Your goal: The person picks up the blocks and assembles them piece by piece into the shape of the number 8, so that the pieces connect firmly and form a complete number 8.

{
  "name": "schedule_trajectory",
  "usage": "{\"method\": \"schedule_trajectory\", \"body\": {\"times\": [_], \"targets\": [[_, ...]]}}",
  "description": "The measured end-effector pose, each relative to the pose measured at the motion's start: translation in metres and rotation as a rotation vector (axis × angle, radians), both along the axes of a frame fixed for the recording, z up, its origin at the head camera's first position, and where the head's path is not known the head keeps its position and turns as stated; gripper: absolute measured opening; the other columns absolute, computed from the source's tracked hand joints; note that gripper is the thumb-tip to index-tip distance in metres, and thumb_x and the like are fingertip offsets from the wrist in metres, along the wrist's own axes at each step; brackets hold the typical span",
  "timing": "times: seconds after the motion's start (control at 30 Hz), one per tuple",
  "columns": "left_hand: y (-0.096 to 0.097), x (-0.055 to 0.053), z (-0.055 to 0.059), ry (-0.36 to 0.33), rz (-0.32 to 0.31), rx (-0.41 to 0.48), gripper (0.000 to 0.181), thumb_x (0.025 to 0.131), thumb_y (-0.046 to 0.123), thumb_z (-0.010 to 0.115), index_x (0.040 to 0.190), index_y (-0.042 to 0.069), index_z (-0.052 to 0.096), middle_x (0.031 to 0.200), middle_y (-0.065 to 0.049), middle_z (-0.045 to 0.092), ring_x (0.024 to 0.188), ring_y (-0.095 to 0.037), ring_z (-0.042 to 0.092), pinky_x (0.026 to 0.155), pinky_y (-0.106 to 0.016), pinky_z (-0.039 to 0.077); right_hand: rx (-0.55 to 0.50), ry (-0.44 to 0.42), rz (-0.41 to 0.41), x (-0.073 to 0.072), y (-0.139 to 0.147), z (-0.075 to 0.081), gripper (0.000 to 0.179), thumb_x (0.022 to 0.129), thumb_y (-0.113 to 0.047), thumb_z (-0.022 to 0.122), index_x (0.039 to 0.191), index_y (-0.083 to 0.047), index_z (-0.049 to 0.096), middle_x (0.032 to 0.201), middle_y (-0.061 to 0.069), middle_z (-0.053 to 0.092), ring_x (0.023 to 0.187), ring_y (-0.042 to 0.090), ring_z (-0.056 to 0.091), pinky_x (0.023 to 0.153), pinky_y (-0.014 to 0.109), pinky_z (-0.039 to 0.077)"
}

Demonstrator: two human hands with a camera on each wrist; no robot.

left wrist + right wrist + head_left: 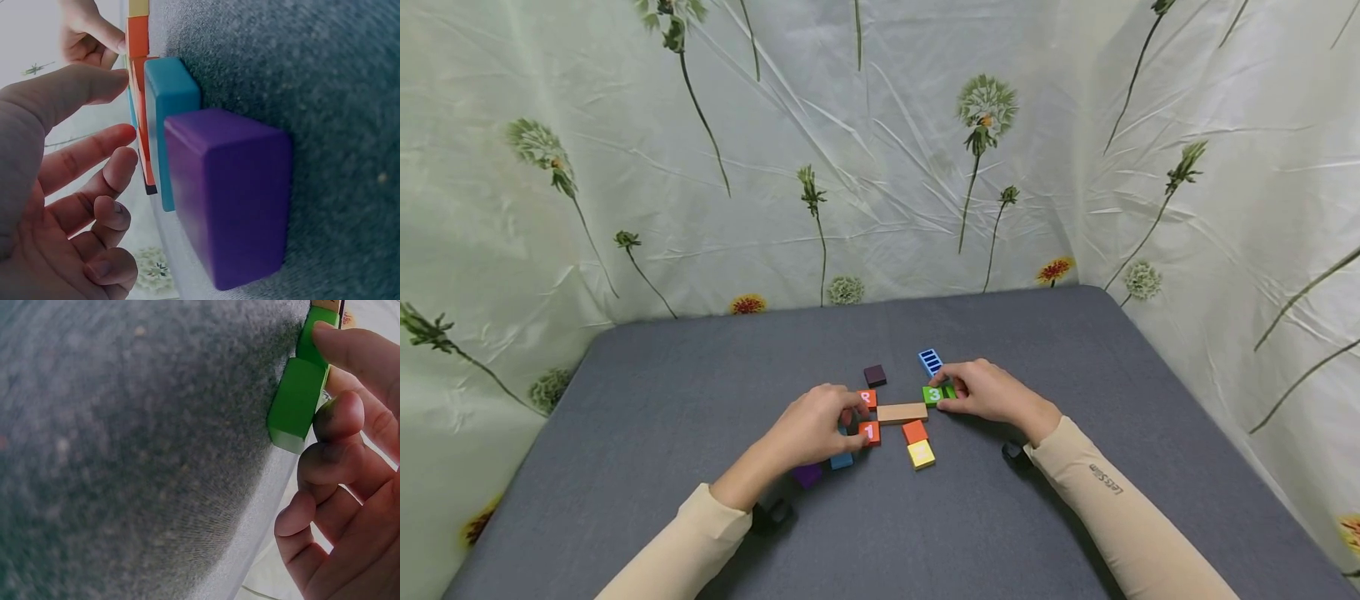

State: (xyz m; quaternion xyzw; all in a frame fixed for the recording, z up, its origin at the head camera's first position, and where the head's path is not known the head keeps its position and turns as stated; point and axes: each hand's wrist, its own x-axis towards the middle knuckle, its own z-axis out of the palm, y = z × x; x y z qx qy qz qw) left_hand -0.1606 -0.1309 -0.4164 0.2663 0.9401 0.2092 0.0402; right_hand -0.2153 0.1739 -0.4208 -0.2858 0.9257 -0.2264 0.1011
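In the head view, my left hand (818, 425) has its thumb and index finger at either side of a red number 1 block (870, 433), pinching it. My right hand (988, 390) pinches a green number 3 block (932, 396), its thumb on the near side. Another green block (294, 400) lies right beside that one, under the right fingers. A tan wooden plank (902, 413) lies between the two hands. Above the red block is an orange-red number block (868, 398). Close by the left hand are a teal-blue block (167, 94) and a purple block (244, 200).
An orange block (914, 431) and a yellow block (921, 454) lie below the plank. Farther back are a dark block (875, 376) and a blue block with dark bars (930, 361). Grey cloth covers the table (1000, 533); a flowered curtain (895, 167) hangs behind.
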Motion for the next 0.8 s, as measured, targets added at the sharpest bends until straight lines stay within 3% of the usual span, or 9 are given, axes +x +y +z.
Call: {"method": "schedule_trajectory", "body": {"times": [0.6,0.8], "targets": [[0.000,0.002,-0.004,-0.001,0.002,-0.006,0.021,0.086,0.024,0.091,0.100,0.016,0.079,0.078,0.006,0.059,0.074,-0.010,0.051,0.066,-0.028,0.043,-0.033,0.041,0.005,0.005,0.002,0.004,0.027,0.098,-0.023,0.081,0.122,-0.012,0.077,0.070,-0.007,0.052,0.060,0.004,0.043,0.059,0.023,0.034],[0.000,0.002,-0.005,-0.002,-0.001,-0.014,0.020,0.086,0.024,0.091,0.100,0.016,0.080,0.078,0.006,0.057,0.073,-0.010,0.049,0.064,-0.027,0.040,-0.029,0.062,-0.012,0.016,0.000,0.008,0.018,0.098,-0.028,0.080,0.110,-0.014,0.078,0.069,-0.009,0.052,0.060,0.003,0.043,0.057,0.022,0.033]]}}
